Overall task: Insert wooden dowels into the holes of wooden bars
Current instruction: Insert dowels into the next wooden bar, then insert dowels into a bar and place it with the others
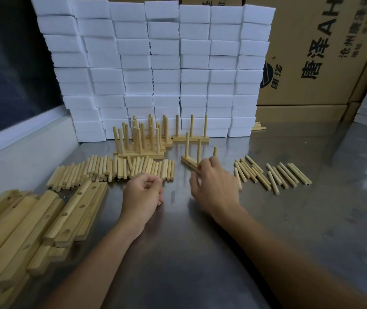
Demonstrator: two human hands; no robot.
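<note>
Centrally, right hand point(213, 186) rests on the near end of a wooden bar point(189, 164) and grips a dowel point(215, 151) upright there, two more dowels already standing in the bar; left hand point(143, 192) hovers just above the steel table point(200, 253), fingers curled loosely, holding nothing. Loose dowels point(115, 169) lie heaped beyond the left hand, a smaller scatter point(271, 175) right of the right hand, blank bars point(33, 224) stacked far left, finished bars point(142, 141) standing before a wall of white foam blocks point(155, 63), cardboard cartons point(316, 52) behind.
</note>
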